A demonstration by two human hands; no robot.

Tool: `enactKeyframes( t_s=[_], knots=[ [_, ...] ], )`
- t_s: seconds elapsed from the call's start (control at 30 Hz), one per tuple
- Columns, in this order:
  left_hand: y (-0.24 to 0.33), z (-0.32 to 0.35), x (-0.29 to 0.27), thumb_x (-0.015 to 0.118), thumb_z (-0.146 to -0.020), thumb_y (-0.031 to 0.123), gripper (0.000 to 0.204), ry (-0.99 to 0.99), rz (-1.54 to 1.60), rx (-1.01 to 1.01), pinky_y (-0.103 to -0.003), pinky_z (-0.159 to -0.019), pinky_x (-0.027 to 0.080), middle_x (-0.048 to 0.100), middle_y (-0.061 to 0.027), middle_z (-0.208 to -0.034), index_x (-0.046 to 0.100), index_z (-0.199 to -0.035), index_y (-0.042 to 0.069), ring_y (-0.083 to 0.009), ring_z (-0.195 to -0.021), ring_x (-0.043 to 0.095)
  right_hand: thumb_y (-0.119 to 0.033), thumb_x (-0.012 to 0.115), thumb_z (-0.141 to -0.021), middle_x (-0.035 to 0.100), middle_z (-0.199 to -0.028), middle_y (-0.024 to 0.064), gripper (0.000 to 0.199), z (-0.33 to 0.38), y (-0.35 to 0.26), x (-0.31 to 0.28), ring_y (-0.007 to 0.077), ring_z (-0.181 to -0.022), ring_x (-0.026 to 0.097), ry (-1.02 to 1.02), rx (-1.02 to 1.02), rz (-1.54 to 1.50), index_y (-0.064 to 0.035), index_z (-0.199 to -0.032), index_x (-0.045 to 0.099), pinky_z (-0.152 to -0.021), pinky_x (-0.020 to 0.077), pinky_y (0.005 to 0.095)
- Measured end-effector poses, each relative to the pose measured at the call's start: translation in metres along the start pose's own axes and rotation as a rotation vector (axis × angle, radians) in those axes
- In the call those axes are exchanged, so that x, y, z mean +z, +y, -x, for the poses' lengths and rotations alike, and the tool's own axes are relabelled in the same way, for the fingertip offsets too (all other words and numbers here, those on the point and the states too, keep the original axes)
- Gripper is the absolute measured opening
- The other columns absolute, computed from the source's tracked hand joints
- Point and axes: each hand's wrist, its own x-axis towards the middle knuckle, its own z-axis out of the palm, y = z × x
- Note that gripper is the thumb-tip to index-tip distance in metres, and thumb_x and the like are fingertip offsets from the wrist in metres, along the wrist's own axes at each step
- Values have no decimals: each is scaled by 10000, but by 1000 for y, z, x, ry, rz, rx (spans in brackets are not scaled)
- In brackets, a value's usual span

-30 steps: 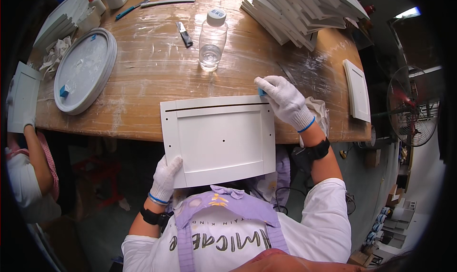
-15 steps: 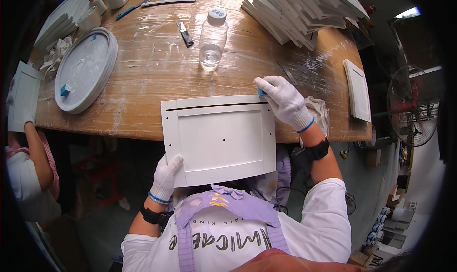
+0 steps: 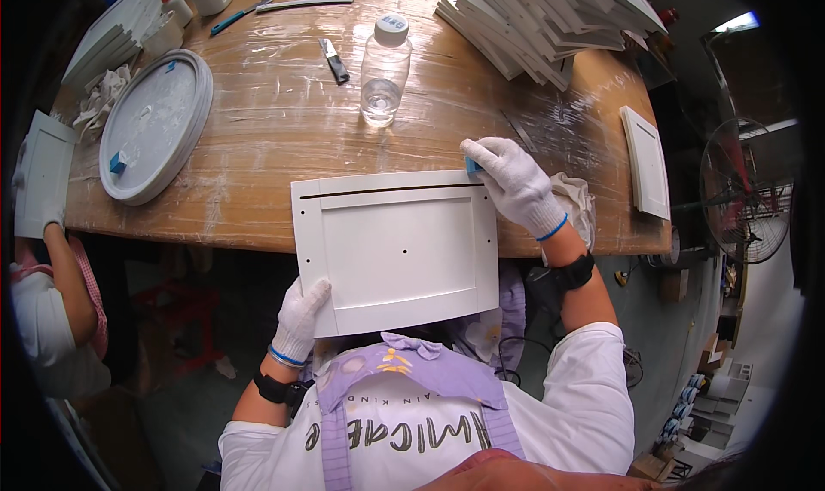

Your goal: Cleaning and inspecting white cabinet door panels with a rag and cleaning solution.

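Head view: white framed panel (image 3: pixel 397 252) lies flat, far half on the wooden surface (image 3: pixel 284 121), near half hanging off the edge toward the person. Long axis runs left–right; a dark slot follows the far rail, and small holes show on the left rail and at centre.

Left hand (image 3: pixel 300 319) — gloved, fingers closed over the panel's near-left corner, steadying it from below the surface edge.

Right hand (image 3: pixel 514 184) — gloved, pinching a small blue block (image 3: pixel 473 164) pressed against the panel's far-right corner. Grip is narrow, closed on the block; the panel lies left of and toward the person from this hand, touching it. The right hand is the one at the far rail; the left is diagonally opposite.

Rest: clear plastic bottle (image 3: pixel 383 68) stands just beyond the panel, a round grey lid (image 3: pixel 159 125) carrying another blue block sits far left, a stack of white panels (image 3: pixel 550 18) far right. Another person's arm (image 3: pixel 64 263) holds a separate panel at the left edge.
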Motion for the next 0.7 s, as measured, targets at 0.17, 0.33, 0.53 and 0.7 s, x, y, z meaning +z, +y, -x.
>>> enactKeyframes(
  t_s=[0.17,0.33,0.53,0.7],
  knots=[
    [2,0,1,558,-953,214,420,-4,-9,-2,-295,-871,506,626,-125,-1137,496,-1273,-51,-175,-983,629,-79,691,-824,642,-983,130,406,11,13,11,293,-886,637,176,235,-113,-49,-1216,589,-772,531,359],
    [-3,-1,-2,560,-951,221,439,-16,3,0,-300,-887,500,621,-129,-1151,485,-1284,-55,-180,-1005,622,-299,618,-955,605,-850,-5,319,19,29,15,82,-720,587,148,930,-771,-75,-1181,594,-603,507,243],
    [-1,0,0,562,-951,228,446,-7,-24,-8,-296,-888,499,621,-128,-1151,485,-1288,-55,-177,-1010,618,-367,611,-953,592,-759,0,335,25,29,20,65,-600,517,249,1071,-1263,-43,-1039,618,-509,435,215],
    [-2,0,-1,566,-951,232,442,-9,-20,10,-289,-878,501,621,-127,-1150,491,-1282,-52,-172,-997,621,-348,644,-926,637,-841,44,328,14,19,17,131,-697,599,205,999,-764,-42,-1040,622,-619,510,281]
  ],
)
